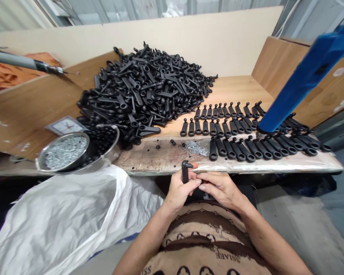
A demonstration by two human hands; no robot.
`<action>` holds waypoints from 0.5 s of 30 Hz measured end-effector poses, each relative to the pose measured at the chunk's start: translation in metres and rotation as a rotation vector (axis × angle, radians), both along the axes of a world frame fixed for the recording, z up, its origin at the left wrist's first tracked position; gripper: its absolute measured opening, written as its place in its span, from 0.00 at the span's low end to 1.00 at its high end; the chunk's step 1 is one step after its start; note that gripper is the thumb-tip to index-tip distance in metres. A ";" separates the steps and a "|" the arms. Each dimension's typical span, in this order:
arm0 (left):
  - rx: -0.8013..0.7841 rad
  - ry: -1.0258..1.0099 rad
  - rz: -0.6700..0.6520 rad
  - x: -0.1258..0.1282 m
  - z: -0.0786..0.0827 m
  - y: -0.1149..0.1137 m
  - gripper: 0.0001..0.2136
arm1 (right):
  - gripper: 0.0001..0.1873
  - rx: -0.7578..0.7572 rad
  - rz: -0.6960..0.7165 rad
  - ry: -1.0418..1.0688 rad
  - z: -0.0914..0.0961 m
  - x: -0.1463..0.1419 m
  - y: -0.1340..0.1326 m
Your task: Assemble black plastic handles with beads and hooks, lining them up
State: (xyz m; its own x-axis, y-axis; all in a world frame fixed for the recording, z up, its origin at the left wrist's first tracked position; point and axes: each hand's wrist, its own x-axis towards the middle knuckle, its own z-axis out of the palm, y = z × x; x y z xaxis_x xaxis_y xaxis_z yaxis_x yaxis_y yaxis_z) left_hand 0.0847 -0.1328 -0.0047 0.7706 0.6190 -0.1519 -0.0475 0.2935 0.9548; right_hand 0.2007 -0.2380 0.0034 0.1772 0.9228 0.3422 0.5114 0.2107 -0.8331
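My left hand (181,189) is closed around a black plastic crank handle (185,172), whose bent end stands up above the fingers. My right hand (219,189) meets it at the fingertips, thumb and fingers pinched together; whatever small thing is between them is hidden. Both hands are in front of the bench edge, close to my body. Just beyond them on the bench (149,156) lies a small heap of silvery screws (196,148), with a few black knobs (172,142) beside it. To the right, black crank handles (236,149) are laid out in three rows.
A large pile of black handles (149,88) fills the back. At left, a metal bowl of screws (65,151) rests on a basin of black knobs (103,141). A blue tube-shaped tool (306,80) hangs at right; a grey pointed tool (25,61) reaches in from the left.
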 end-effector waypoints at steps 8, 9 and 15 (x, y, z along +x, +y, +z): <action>0.046 0.040 -0.123 0.002 -0.005 0.001 0.18 | 0.08 -0.072 -0.059 0.443 -0.001 0.009 -0.003; 0.127 0.067 -0.111 0.003 -0.007 0.000 0.17 | 0.08 -0.069 -0.104 0.547 -0.003 0.010 -0.003; 0.600 0.141 -0.058 0.011 -0.006 -0.005 0.12 | 0.10 0.046 -0.146 0.991 -0.010 0.009 0.002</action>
State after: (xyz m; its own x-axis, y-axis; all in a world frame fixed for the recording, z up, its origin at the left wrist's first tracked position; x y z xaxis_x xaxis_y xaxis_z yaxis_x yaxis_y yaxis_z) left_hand 0.0955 -0.1376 -0.0110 0.8036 0.5855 0.1065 0.0912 -0.2980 0.9502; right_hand 0.2096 -0.2362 -0.0065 0.5118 0.8590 0.0135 -0.3860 0.2440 -0.8896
